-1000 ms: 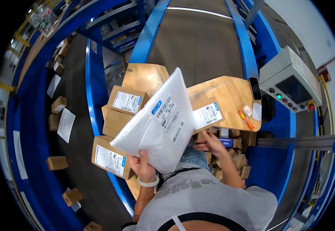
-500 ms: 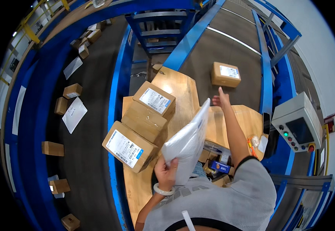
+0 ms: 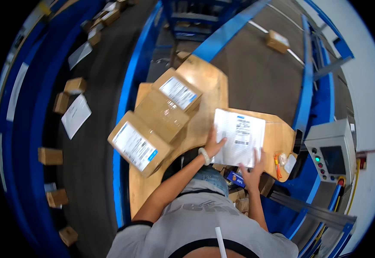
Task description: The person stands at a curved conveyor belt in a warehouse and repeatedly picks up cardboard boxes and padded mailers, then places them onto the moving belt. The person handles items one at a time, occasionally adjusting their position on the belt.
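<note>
A white padded mailer (image 3: 232,150) with a printed label facing up lies between my two hands, over the right part of the wooden table and past its inner edge. My left hand (image 3: 213,145) grips its left edge, thumb on top. At the lower right corner, my right hand (image 3: 253,172) holds the mailer with thumb and fingers spread around the corner. Three brown cardboard boxes are lined up left of the mailer: a far one (image 3: 169,79), a middle one (image 3: 161,114) and a near one (image 3: 129,124). The near and far boxes bear white labels.
A brown box (image 3: 278,41) rides the dark belt (image 3: 252,73) ahead. Several boxes and flat mailers lie on the left belt (image 3: 97,129). At right stand a control panel (image 3: 328,150) and an orange-handled tool (image 3: 277,167) on the wooden table (image 3: 209,81). Below the mailer sits a blue package (image 3: 235,178).
The mailer has turned from upright to flat, label up, and shifted right. My outstretched right hand has come back onto its corner. The box on the belt ahead has travelled farther away.
</note>
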Available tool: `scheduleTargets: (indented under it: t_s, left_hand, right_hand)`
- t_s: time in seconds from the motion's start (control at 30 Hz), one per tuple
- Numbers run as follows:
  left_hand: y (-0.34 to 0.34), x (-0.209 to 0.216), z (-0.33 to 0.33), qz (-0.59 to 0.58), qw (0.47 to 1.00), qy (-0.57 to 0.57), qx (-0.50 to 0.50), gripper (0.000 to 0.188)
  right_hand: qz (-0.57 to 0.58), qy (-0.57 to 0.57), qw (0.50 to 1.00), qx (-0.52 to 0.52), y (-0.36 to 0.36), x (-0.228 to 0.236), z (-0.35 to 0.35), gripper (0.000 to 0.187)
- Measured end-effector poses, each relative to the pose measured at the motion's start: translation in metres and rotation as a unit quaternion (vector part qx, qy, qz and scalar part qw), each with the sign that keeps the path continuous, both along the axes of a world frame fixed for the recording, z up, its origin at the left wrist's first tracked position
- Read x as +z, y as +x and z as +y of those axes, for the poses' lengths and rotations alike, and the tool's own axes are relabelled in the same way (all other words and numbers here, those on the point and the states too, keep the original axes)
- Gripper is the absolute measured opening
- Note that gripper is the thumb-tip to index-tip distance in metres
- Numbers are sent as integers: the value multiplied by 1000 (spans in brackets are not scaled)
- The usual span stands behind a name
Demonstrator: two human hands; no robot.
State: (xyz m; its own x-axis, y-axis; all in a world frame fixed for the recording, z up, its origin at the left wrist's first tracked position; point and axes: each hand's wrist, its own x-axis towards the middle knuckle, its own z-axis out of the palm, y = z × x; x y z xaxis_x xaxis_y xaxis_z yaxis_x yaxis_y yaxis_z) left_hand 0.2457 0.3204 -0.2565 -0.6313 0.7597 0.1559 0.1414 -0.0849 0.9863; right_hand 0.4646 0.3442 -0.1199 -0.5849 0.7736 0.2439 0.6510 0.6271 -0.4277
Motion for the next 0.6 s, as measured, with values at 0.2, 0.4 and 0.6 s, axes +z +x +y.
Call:
scheduleTargets:
  t_s: [0.2,0.4,0.6]
  left_hand:
    - [-2,100,-102,87,963,16,-253,75]
    - [-49,209,-281,-86,991,98,-33,38]
    - [-101,189,-394,-44,883,106,454,21]
  right_hand:
    - [-70,-14,997,21,-83,-66,71,66]
    - [150,-144,975,-82,-188,-31,253,51]
    - [270,-281,870,302,-297,80,78,37]
